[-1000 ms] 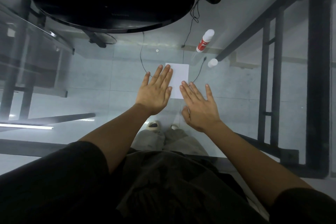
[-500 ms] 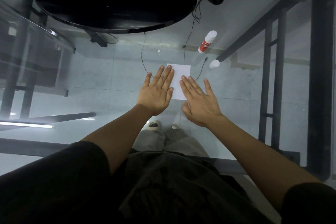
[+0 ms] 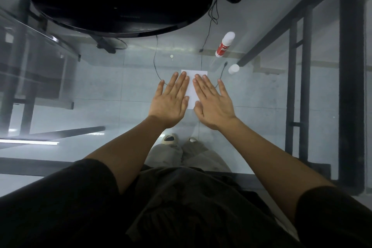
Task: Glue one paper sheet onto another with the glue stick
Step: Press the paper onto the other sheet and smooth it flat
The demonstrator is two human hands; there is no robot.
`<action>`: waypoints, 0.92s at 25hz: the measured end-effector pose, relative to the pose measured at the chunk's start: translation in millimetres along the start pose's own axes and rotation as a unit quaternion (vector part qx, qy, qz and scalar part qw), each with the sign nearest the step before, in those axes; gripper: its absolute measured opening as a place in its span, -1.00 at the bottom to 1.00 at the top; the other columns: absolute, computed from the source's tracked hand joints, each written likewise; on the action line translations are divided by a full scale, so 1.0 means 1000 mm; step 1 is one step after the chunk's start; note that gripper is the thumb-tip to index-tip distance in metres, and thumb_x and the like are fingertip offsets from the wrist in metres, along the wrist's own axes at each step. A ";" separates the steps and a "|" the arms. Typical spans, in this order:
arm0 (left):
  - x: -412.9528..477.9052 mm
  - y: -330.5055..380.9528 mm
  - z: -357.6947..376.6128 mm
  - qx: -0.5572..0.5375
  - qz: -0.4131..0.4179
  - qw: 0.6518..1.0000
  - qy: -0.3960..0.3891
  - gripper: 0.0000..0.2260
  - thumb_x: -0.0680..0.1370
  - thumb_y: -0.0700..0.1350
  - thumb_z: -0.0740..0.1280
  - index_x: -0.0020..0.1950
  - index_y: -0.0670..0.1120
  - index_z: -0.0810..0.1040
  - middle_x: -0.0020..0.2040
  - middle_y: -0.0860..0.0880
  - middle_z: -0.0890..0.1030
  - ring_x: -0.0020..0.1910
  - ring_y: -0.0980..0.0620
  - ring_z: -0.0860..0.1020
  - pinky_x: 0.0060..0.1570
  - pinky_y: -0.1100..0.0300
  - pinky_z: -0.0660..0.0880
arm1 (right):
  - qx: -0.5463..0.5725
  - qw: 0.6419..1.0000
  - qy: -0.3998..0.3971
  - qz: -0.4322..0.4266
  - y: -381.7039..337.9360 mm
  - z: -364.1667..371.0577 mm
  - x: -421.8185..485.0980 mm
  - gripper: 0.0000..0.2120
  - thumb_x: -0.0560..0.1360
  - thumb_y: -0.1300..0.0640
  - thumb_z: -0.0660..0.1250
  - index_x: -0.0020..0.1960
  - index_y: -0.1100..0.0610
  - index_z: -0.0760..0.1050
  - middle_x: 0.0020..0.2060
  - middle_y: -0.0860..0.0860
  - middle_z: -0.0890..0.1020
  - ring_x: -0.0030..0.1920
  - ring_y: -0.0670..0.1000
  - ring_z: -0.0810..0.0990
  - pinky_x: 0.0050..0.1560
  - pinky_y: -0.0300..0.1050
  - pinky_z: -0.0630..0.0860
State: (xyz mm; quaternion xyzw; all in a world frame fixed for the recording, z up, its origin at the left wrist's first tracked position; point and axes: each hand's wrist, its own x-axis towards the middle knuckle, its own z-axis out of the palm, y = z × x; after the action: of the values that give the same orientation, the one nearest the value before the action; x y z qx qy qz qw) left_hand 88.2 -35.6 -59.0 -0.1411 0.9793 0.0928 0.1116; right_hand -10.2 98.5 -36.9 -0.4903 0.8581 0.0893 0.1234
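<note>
A small white paper sheet (image 3: 192, 90) lies flat on the glass table in the middle of the view. My left hand (image 3: 171, 100) rests palm down on its left part with fingers spread. My right hand (image 3: 213, 102) lies palm down on its right part, fingers also apart. Only a strip of paper shows between the two hands, and I cannot tell one sheet from another. The red and white glue stick (image 3: 225, 44) lies uncapped on the glass beyond the paper to the right. Its white cap (image 3: 233, 69) sits nearer, right of the paper.
A black monitor with a round stand (image 3: 120, 12) occupies the far side of the glass table. Thin black cables (image 3: 156, 66) run from it toward the paper. A black metal frame (image 3: 351, 86) borders the table on the right.
My right hand has slid forward and left onto the paper, so it now covers the sheet's right part. My left hand has stayed flat on the left part.
</note>
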 end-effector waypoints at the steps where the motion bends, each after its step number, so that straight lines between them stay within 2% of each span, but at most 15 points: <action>1: 0.000 0.000 0.000 0.000 0.000 1.000 0.002 -0.48 0.59 0.09 -0.25 0.51 -0.08 -0.22 0.56 -0.03 -0.13 0.47 0.05 -0.27 0.42 -0.01 -0.23 | 0.004 1.000 -0.001 0.002 0.002 0.001 0.003 -0.41 0.55 -0.07 -0.12 0.49 0.13 -0.19 0.52 0.05 -0.06 0.49 -0.01 -0.20 0.38 0.07 -0.35; 6: 0.000 0.000 -0.001 -0.002 -0.004 1.000 0.003 -0.47 0.59 0.10 -0.27 0.51 -0.08 -0.22 0.56 -0.04 -0.12 0.48 0.05 -0.25 0.42 0.00 -0.22 | -0.007 1.000 -0.002 0.009 0.022 0.002 -0.002 -0.40 0.53 -0.08 -0.16 0.49 0.14 -0.18 0.52 0.06 -0.05 0.50 0.02 -0.13 0.38 0.08 -0.36; 12: 0.000 -0.001 0.001 0.000 -0.001 1.000 0.004 -0.49 0.60 0.10 -0.24 0.50 -0.06 -0.26 0.56 -0.03 -0.12 0.47 0.05 -0.26 0.42 0.00 -0.22 | 0.031 0.999 0.005 0.016 0.015 -0.003 0.018 -0.42 0.56 -0.07 -0.12 0.50 0.12 -0.16 0.53 0.02 -0.03 0.51 0.01 -0.10 0.39 0.07 -0.34; 16: 0.001 0.000 0.000 -0.002 -0.007 1.000 -0.002 -0.48 0.60 0.10 -0.24 0.51 -0.08 -0.21 0.56 -0.04 -0.10 0.47 0.05 -0.25 0.42 0.00 -0.22 | 0.045 0.997 -0.005 0.061 0.018 0.002 0.013 -0.38 0.56 -0.19 -0.16 0.50 0.10 -0.20 0.53 0.01 -0.06 0.51 0.05 -0.14 0.36 0.10 -0.38; 23: 0.002 -0.005 -0.014 -0.040 0.024 0.998 -0.043 -0.47 0.60 0.12 -0.24 0.50 -0.07 -0.26 0.55 -0.03 -0.19 0.44 0.08 -0.31 0.41 -0.02 -0.25 | 0.111 0.991 -0.075 0.024 0.035 -0.003 0.015 -0.15 0.44 -0.39 -0.01 0.48 0.04 -0.32 0.51 -0.05 -0.22 0.48 -0.02 -0.28 0.38 0.22 -0.35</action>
State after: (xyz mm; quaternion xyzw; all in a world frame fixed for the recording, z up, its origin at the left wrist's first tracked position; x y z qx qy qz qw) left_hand 85.1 -43.4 -46.4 -0.1178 0.9722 0.1400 0.1459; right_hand -48.1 102.5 -37.2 -0.4445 0.8627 0.0330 0.2387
